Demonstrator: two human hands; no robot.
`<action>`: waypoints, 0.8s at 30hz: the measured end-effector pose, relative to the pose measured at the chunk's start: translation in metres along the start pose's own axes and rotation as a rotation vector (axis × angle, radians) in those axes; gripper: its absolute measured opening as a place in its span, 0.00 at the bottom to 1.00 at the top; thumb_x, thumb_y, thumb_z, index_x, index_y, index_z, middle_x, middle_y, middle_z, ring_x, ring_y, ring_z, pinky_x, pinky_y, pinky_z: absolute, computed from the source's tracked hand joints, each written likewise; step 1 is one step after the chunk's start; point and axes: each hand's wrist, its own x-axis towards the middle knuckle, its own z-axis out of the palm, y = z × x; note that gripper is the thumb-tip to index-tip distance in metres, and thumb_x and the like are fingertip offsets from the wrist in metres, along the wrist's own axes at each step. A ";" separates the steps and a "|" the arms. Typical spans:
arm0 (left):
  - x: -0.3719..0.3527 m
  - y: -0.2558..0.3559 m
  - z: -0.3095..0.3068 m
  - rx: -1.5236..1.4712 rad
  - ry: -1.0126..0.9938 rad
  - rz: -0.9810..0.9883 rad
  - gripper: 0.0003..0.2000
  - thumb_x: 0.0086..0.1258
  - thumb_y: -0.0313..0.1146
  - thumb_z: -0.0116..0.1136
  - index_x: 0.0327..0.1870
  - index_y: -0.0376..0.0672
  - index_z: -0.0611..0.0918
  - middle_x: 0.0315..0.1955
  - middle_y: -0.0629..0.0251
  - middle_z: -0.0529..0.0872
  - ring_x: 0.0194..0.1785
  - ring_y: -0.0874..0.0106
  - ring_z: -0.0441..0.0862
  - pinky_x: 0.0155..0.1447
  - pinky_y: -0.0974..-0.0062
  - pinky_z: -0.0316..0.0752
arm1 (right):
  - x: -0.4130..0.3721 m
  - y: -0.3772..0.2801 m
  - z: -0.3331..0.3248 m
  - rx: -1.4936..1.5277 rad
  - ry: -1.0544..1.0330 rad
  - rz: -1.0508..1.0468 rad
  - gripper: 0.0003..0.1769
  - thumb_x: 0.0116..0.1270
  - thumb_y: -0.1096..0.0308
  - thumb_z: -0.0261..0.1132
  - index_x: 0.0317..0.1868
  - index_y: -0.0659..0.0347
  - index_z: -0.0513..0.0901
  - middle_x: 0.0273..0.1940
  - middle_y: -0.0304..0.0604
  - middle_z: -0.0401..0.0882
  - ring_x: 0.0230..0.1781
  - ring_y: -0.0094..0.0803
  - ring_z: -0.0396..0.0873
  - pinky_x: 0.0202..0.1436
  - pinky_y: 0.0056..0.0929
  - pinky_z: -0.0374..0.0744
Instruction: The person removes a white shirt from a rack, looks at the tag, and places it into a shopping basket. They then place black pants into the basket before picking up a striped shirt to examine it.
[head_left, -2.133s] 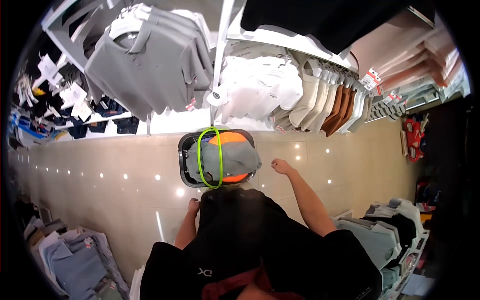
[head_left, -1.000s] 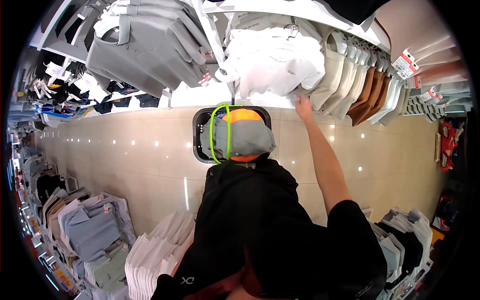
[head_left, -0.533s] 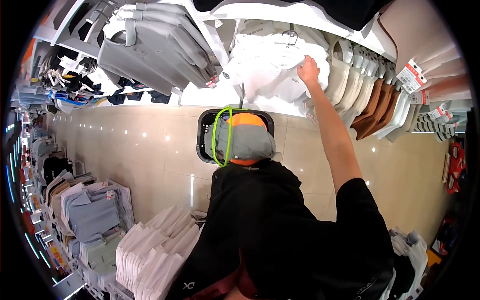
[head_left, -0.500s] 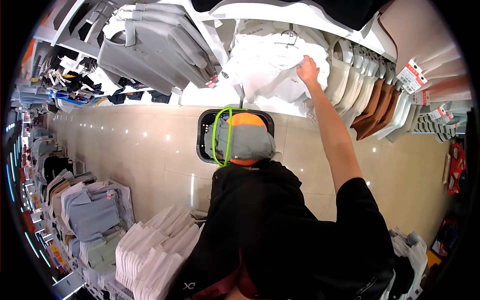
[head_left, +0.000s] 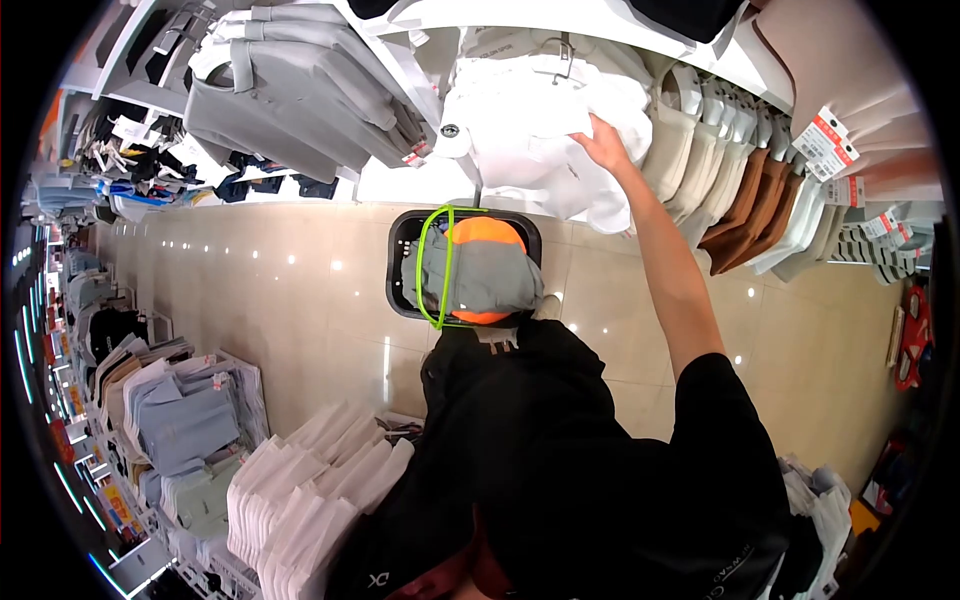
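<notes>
One white shirt (head_left: pixel 520 125), on a hanger (head_left: pixel 560 62) at the rail, 12 o'clock of view. Right hand (head_left: pixel 603 148) lies on its 3 o'clock edge; whether the grip pinches the cloth cannot be told. Judged soft, light and limp; best taken at the shoulder or hanger. Left hand is unseen. Basket (head_left: pixel 395 262) sits on the floor at 6 o'clock of the shirt.

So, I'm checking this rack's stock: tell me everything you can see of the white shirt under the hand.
The white shirt hangs from a hanger with a metal hook, soft and loosely creased. Print at its collar is too small to read. The right hand lies on its edge nearest the beige shirts; whether it grips is unclear. Grey shirts hang on the other side, a basket stands on the floor below.
</notes>
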 end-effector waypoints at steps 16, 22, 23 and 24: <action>0.044 0.034 -0.052 0.264 -0.169 0.110 0.15 0.77 0.36 0.49 0.57 0.36 0.74 0.49 0.60 0.81 0.53 0.66 0.76 0.62 0.69 0.68 | -0.118 -0.083 -0.095 0.235 -0.145 0.064 0.19 0.63 0.67 0.65 0.51 0.71 0.78 0.44 0.46 0.84 0.45 0.30 0.78 0.54 0.31 0.75; 0.094 0.037 -0.058 -0.050 -0.353 0.137 0.11 0.71 0.27 0.53 0.52 0.38 0.75 0.45 0.62 0.81 0.51 0.72 0.77 0.57 0.74 0.71 | -0.163 -0.122 -0.111 0.345 -0.211 0.122 0.20 0.62 0.70 0.66 0.52 0.72 0.77 0.43 0.45 0.83 0.44 0.28 0.77 0.53 0.30 0.75; 0.098 0.039 -0.055 0.038 -0.369 0.197 0.10 0.70 0.27 0.54 0.50 0.38 0.75 0.42 0.61 0.82 0.49 0.73 0.78 0.55 0.75 0.72 | -0.166 -0.131 -0.118 0.369 -0.234 0.161 0.20 0.62 0.71 0.66 0.54 0.72 0.77 0.44 0.46 0.83 0.45 0.28 0.77 0.54 0.30 0.75; 0.104 0.038 -0.053 0.036 -0.372 0.200 0.10 0.70 0.27 0.54 0.50 0.38 0.75 0.42 0.61 0.82 0.49 0.73 0.78 0.55 0.75 0.72 | -0.168 -0.140 -0.125 0.364 -0.232 0.160 0.20 0.62 0.71 0.66 0.54 0.72 0.77 0.44 0.46 0.83 0.45 0.28 0.77 0.54 0.30 0.75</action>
